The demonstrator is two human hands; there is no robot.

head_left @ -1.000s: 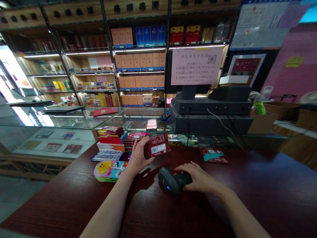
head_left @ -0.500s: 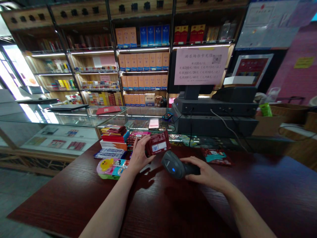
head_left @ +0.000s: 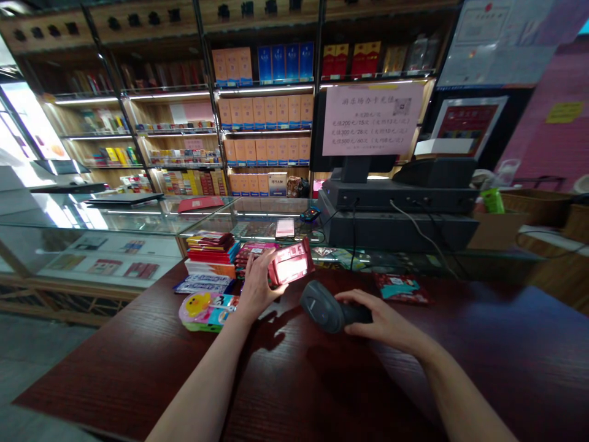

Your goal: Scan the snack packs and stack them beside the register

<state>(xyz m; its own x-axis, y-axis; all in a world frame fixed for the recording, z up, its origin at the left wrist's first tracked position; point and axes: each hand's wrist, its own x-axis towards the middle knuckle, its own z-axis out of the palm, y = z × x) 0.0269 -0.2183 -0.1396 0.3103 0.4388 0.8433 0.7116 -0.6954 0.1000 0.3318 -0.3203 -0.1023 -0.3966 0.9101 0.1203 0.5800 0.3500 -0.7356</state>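
My left hand (head_left: 258, 283) is closed on the left edge of a dark red snack packet (head_left: 292, 263), holding it tilted above the counter. Bright light from the scanner washes over the packet's label side. A black handheld barcode scanner (head_left: 322, 307) is gripped by its handle in my right hand (head_left: 380, 316), its head pointing at the packet a short distance away. Close to my left hand lie a stack of colourful packets (head_left: 210, 248), some pink packets (head_left: 251, 255), blue-and-white bars (head_left: 205, 283) and a pack with a yellow duck (head_left: 200, 305).
Another brown-and-teal packet (head_left: 402, 288) lies beyond my right hand on the dark wooden counter (head_left: 294, 387). At the back stand a glass display case (head_left: 248, 212) and a cash register (head_left: 400, 205) with cables hanging down. Shelves of boxes (head_left: 264, 112) fill the wall.
The packet's label has gone from unlit to brightly lit. The scanner's blue light no longer shows. Both hands have stayed nearly in place.
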